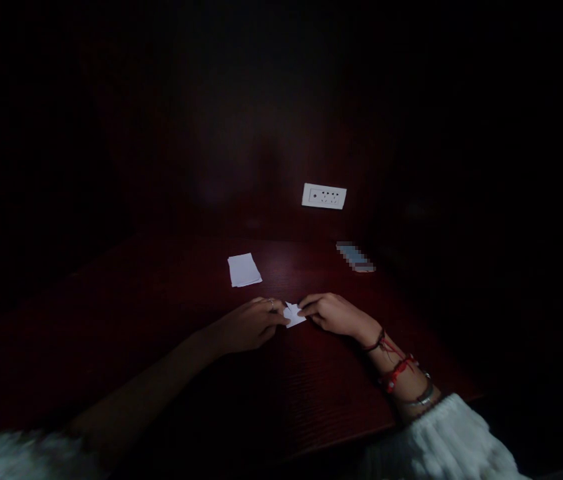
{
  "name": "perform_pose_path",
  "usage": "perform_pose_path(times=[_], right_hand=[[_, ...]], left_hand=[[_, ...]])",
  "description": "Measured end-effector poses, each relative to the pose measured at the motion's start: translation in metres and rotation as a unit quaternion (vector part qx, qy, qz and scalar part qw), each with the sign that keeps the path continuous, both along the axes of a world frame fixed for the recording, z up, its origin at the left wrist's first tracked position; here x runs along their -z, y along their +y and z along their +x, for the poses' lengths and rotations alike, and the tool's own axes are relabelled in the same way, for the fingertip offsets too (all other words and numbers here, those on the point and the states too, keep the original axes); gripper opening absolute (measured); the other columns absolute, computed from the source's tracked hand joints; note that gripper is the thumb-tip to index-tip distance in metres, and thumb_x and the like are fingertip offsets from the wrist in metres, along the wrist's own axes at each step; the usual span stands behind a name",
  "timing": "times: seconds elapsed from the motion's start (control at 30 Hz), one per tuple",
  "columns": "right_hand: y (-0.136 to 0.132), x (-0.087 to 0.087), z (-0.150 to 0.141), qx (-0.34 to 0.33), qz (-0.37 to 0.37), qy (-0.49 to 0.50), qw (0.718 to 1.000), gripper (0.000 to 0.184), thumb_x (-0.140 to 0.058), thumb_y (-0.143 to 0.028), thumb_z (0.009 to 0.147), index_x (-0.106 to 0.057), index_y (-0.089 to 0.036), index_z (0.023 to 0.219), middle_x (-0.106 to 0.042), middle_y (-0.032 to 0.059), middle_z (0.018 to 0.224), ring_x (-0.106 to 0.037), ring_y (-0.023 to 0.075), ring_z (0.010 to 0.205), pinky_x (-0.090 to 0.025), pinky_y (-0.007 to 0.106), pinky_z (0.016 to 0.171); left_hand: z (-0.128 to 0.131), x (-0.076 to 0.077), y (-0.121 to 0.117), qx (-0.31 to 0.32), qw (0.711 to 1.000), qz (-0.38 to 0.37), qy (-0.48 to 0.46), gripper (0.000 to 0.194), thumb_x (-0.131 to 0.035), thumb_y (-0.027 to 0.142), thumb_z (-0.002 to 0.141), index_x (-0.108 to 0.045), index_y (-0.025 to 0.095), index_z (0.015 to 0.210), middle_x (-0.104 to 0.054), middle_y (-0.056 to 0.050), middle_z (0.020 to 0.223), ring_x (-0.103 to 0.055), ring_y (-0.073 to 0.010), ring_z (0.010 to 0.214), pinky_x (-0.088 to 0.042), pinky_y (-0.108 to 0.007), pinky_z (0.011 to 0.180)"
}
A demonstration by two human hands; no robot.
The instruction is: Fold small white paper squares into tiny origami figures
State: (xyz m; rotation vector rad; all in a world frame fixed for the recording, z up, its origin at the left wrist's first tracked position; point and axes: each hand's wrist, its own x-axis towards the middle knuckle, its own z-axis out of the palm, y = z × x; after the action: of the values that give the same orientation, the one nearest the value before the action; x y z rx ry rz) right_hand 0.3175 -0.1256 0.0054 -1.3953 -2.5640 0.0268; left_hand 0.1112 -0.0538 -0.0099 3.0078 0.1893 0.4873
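A small folded piece of white paper [294, 315] lies on the dark red table between my hands. My left hand [256, 323], with a ring on one finger, closes on the paper's left side. From the right, my right hand [331, 313] has its fingertips on the paper's other edge, the thumb tucked below. A pointed flap stands up at the paper's top. Parts of the paper are hidden under the fingers of both hands.
A small stack of white paper sheets [244, 270] lies beyond my left hand. Behind my right hand is a phone-like flat object [356, 257], blurred out. A white socket panel [324, 196] is on the dark wall. The table's front edge [346, 440] runs below my hands.
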Motion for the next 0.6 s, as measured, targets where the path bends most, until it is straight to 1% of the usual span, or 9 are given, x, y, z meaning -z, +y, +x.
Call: perform_pose_path(times=[0.1, 0.17, 0.3, 0.37, 0.5, 0.6], right_hand=[[0.0006, 0.0007, 0.0003, 0.011, 0.013, -0.009, 1.000, 0.035, -0.040, -0.007, 0.073, -0.056, -0.024, 0.099, -0.053, 0.0009, 0.104, -0.049, 0.0117, 0.093, -0.036, 0.021, 0.079], [0.0014, 0.0014, 0.0009, 0.026, 0.025, -0.014, 0.999, 0.034, -0.040, -0.008, 0.074, -0.056, -0.024, 0.100, -0.054, 0.0014, 0.102, -0.049, 0.0118, 0.092, -0.037, 0.021, 0.079], [0.0026, 0.0010, 0.0035, 0.066, 0.056, -0.010, 0.996, 0.031, -0.039, -0.009, 0.075, -0.056, -0.020, 0.098, -0.055, 0.0030, 0.096, -0.051, 0.0111, 0.088, -0.038, 0.021, 0.077], [0.0025, -0.0002, 0.0048, 0.081, 0.072, 0.000, 0.994, 0.029, -0.039, -0.010, 0.075, -0.057, -0.018, 0.097, -0.055, 0.0035, 0.095, -0.051, 0.0109, 0.087, -0.038, 0.021, 0.077], [0.0013, -0.0028, 0.0055, 0.092, 0.087, 0.019, 0.992, 0.026, -0.040, -0.011, 0.075, -0.057, -0.018, 0.094, -0.055, 0.0031, 0.093, -0.051, 0.0108, 0.085, -0.038, 0.021, 0.076], [0.0006, -0.0036, 0.0045, 0.090, 0.085, 0.030, 0.992, 0.026, -0.040, -0.011, 0.075, -0.057, -0.017, 0.094, -0.056, 0.0032, 0.092, -0.051, 0.0108, 0.084, -0.039, 0.021, 0.075]], left_hand=[[-0.0008, -0.0029, -0.0015, 0.016, 0.999, 0.028, -0.014, 0.034, -0.041, 0.009, 0.072, -0.051, 0.025, 0.101, -0.043, -0.002, 0.109, -0.035, -0.0180, 0.105, -0.026, -0.034, 0.089], [-0.0017, -0.0036, -0.0014, 0.020, 0.999, 0.035, -0.020, 0.034, -0.041, 0.010, 0.073, -0.051, 0.025, 0.101, -0.040, -0.002, 0.113, -0.033, -0.0190, 0.107, -0.025, -0.035, 0.089], [-0.0025, -0.0018, -0.0017, 0.018, 1.000, 0.004, -0.007, 0.031, -0.037, 0.012, 0.076, -0.050, 0.024, 0.102, -0.046, -0.001, 0.104, -0.044, -0.0145, 0.093, -0.033, -0.029, 0.082], [-0.0023, -0.0007, -0.0025, 0.012, 1.000, 0.002, -0.005, 0.029, -0.038, 0.013, 0.077, -0.050, 0.024, 0.101, -0.048, -0.001, 0.100, -0.046, -0.0140, 0.089, -0.034, -0.028, 0.080], [-0.0021, -0.0023, -0.0031, 0.001, 0.999, 0.032, -0.009, 0.028, -0.037, 0.015, 0.079, -0.048, 0.023, 0.103, -0.049, -0.002, 0.099, -0.045, -0.0148, 0.090, -0.033, -0.029, 0.081], [-0.0028, -0.0060, -0.0019, -0.021, 0.998, 0.052, -0.018, 0.029, -0.036, 0.014, 0.079, -0.047, 0.022, 0.104, -0.048, -0.003, 0.101, -0.044, -0.0154, 0.090, -0.033, -0.030, 0.080]])
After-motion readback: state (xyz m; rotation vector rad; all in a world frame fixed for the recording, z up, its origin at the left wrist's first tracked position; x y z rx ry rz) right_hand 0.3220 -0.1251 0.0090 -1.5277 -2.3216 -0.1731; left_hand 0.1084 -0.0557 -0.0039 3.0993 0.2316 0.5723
